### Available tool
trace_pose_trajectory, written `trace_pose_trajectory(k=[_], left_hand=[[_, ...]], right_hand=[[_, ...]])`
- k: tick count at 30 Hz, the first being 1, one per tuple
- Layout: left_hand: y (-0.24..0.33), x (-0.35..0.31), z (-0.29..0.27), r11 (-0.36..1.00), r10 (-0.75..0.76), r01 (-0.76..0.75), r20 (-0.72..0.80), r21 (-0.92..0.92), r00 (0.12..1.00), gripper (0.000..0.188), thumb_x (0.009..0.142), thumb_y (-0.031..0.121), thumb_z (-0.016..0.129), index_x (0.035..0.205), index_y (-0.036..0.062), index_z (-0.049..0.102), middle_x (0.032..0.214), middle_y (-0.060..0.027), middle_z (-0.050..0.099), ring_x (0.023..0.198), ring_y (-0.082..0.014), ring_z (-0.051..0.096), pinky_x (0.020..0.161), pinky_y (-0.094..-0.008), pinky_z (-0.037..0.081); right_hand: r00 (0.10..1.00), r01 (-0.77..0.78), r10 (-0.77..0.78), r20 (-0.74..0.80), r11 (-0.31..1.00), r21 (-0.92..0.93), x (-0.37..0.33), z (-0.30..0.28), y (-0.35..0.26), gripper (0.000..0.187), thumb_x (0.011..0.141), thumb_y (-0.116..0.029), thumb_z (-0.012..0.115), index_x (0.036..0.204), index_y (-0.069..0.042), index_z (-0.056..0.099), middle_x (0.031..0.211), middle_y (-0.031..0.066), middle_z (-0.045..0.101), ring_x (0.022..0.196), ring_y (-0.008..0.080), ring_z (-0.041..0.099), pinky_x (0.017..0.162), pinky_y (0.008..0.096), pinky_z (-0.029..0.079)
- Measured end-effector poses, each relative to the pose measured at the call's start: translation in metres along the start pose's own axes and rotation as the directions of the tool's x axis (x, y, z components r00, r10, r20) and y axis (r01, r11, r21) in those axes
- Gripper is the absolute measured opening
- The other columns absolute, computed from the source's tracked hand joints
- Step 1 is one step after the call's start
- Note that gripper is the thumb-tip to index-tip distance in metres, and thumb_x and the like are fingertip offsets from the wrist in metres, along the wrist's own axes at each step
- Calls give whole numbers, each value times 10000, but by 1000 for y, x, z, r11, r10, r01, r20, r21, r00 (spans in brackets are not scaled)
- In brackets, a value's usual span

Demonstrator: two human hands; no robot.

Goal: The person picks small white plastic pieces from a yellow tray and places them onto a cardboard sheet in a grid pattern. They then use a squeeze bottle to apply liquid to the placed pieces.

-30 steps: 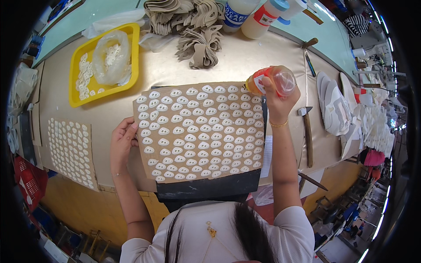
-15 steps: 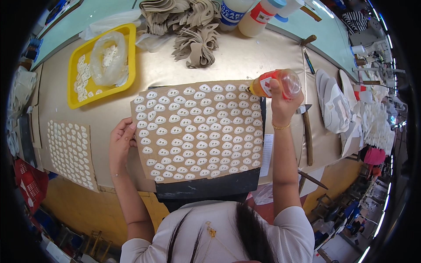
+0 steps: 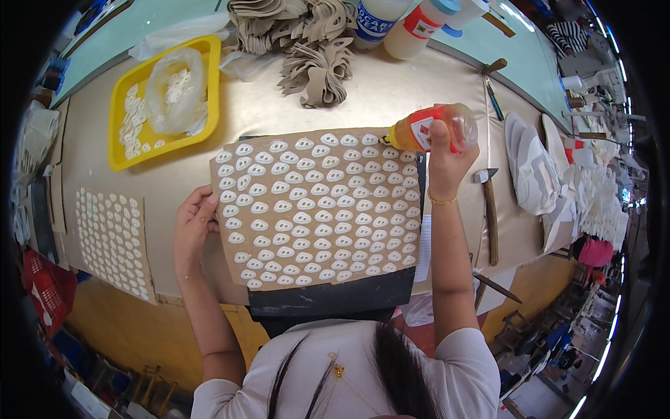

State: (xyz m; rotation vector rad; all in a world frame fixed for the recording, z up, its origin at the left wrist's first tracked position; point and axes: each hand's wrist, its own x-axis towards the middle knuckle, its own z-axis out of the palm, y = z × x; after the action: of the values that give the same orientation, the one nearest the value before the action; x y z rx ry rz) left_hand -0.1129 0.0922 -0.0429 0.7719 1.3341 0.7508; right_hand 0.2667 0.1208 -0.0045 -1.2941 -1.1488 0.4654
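In my right hand [image 3: 450, 157] is a clear squeeze bottle [image 3: 436, 128] with a red label, amber liquid and a yellow-and-black nozzle. It is tilted almost flat, with the nozzle tip pointing left over the far right part of a brown cardboard sheet [image 3: 263, 231]. Rows of small white rounded-triangle pieces [image 3: 322, 216], each with two holes, cover the sheet. The left edge of the sheet is pinched by my left hand [image 3: 197, 218], thumb on top and the other fingers partly hidden. Under the near edge lies a black board [image 3: 328, 302].
A yellow tray [image 3: 216, 91] with a plastic bag and loose white pieces stands far left. Another piece-covered sheet [image 3: 112, 244] lies at left. Beige cut-outs [image 3: 317, 73] and bottles [image 3: 412, 31] stand at the back. A hammer [image 3: 490, 216] and white shoe-shaped parts [image 3: 527, 160] lie at right.
My right hand has moved the squeeze bottle slightly left, and its nozzle tip now sits further left along the sheet's far row. My left hand keeps its hold on the edge.
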Motion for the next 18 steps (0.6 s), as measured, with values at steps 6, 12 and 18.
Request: trace_pose_trajectory(k=[6,12,18], left_hand=[[1,-1,-1,1000,-6,6,8,-6,1000,238,931,173,529,1101,10,563,870,9,622,641,-11,555,518,-153,464],[0,-1,-2,1000,2,-2,16,-2,1000,240,930,174,529,1104,13,566,876,11,618,648,-6,548,521,-152,458],[3,-2,0,1000,-12,12,14,6,1000,240,929,170,526,1106,13,568,869,18,616,641,-4,539,521,-151,459]], right_hand=[[999,-2,4,32,999,-51,6,8,4,295,793,-228,746,920,6,619,846,28,631,754,97,573,712,235,473],[998,7,-5,69,1000,-23,11,19,0,290,791,-226,745,913,9,626,838,30,638,756,103,583,711,237,477],[987,41,-32,156,998,-55,13,30,-6,306,779,-242,754,916,6,639,853,42,655,761,105,596,710,241,483]])
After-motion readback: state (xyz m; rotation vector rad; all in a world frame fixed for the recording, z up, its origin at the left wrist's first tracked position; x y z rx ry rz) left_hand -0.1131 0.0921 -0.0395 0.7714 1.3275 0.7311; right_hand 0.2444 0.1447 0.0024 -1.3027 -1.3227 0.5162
